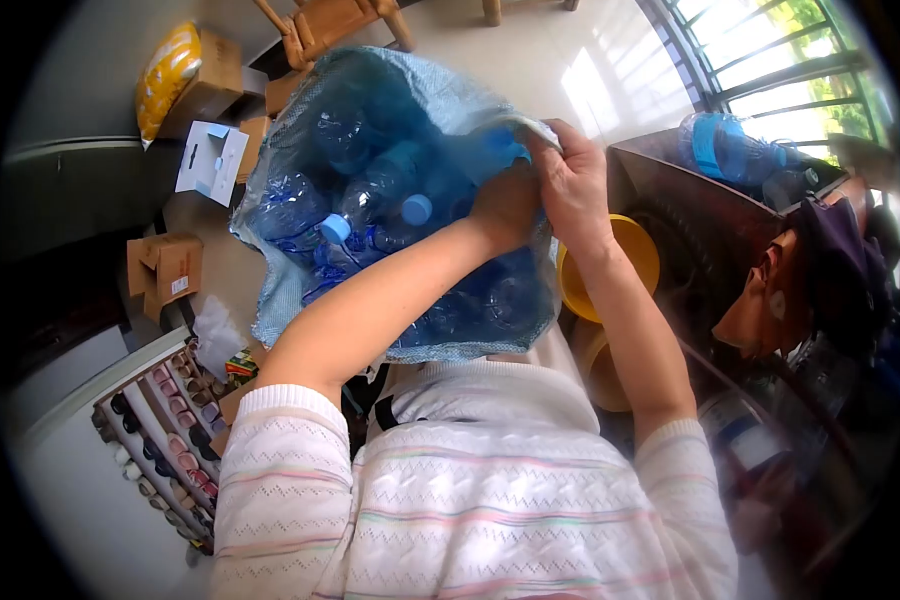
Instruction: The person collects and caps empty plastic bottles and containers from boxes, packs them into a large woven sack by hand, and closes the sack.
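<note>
A light-blue woven bag (270,265) hangs open in front of my body, with several clear plastic bottles inside, some with blue caps (416,209). My right hand (573,180) is closed on the bag's rim at its upper right side. My left hand (510,205) reaches across into the bag, close beside my right hand and near a bluish bottle (492,150). The fingers of my left hand are hidden, so what they hold, if anything, does not show.
Wooden chair (335,22) at the top. Cardboard boxes (175,272) and a yellow patterned bag (170,75) stand left; a shoe rack (170,430) is lower left. Right are a yellow bucket (638,262), large bottles (720,150), a dark cap (838,245) and a barred window (795,60).
</note>
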`<state>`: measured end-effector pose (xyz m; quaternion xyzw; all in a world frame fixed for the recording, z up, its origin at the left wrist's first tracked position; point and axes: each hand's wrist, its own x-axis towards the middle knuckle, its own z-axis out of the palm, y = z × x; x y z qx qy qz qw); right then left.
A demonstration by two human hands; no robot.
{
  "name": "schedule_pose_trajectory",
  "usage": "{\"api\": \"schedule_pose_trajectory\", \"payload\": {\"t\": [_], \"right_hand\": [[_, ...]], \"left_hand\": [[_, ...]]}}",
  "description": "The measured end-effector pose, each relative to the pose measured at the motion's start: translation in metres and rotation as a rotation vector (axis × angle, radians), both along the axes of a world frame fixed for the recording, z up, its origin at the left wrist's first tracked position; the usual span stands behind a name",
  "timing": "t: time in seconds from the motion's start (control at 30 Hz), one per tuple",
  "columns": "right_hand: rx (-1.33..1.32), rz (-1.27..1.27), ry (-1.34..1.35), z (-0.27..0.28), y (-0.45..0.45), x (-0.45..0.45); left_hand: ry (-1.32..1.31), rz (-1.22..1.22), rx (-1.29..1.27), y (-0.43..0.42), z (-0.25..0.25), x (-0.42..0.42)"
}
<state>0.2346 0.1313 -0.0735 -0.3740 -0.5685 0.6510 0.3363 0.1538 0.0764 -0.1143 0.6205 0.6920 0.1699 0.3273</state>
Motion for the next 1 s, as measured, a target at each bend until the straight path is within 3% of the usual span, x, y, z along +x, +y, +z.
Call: {"api": "schedule_pose_trajectory", "payload": {"t": [0.17, 0.2, 0.3, 0.4, 0.47, 0.53, 0.6, 0.7, 0.8, 0.93, 1.0], "right_hand": [[0.128, 0.030, -0.083, -0.004, 0.010, -0.008], [0.126, 0.052, -0.087, -0.003, 0.017, -0.006], [0.016, -0.004, 0.101, -0.007, 0.041, 0.012], [-0.130, -0.068, 0.164, -0.007, 0.053, 0.039], [-0.095, -0.084, 0.126, -0.008, 0.052, 0.043], [-0.111, -0.108, 0.125, -0.003, 0.053, 0.044], [-0.121, -0.126, 0.118, 0.001, 0.052, 0.044], [-0.132, -0.113, 0.091, 0.000, 0.048, 0.044], [-0.136, -0.090, 0.075, -0.002, 0.040, 0.044], [-0.115, -0.094, 0.061, 0.001, 0.039, 0.041], [-0.127, -0.087, 0.068, -0.001, 0.034, 0.038]], "left_hand": [[-0.146, 0.042, 0.329, 0.016, -0.047, -0.001], [-0.082, 0.028, 0.028, 0.023, -0.006, -0.004], [0.128, -0.045, -0.176, 0.032, 0.025, -0.005], [0.038, 0.015, 0.266, 0.005, 0.032, -0.019], [0.154, -0.054, 0.338, -0.018, 0.081, -0.048], [0.397, -0.010, 0.232, -0.041, 0.098, -0.088], [0.649, 0.015, -0.091, -0.063, 0.102, -0.120], [0.483, 0.181, -0.265, -0.073, 0.072, -0.138], [0.464, 0.194, -0.277, -0.060, 0.054, -0.142], [0.227, 0.241, -0.163, -0.068, 0.033, -0.157], [0.326, 0.182, -0.221, -0.067, 0.022, -0.156]]}}
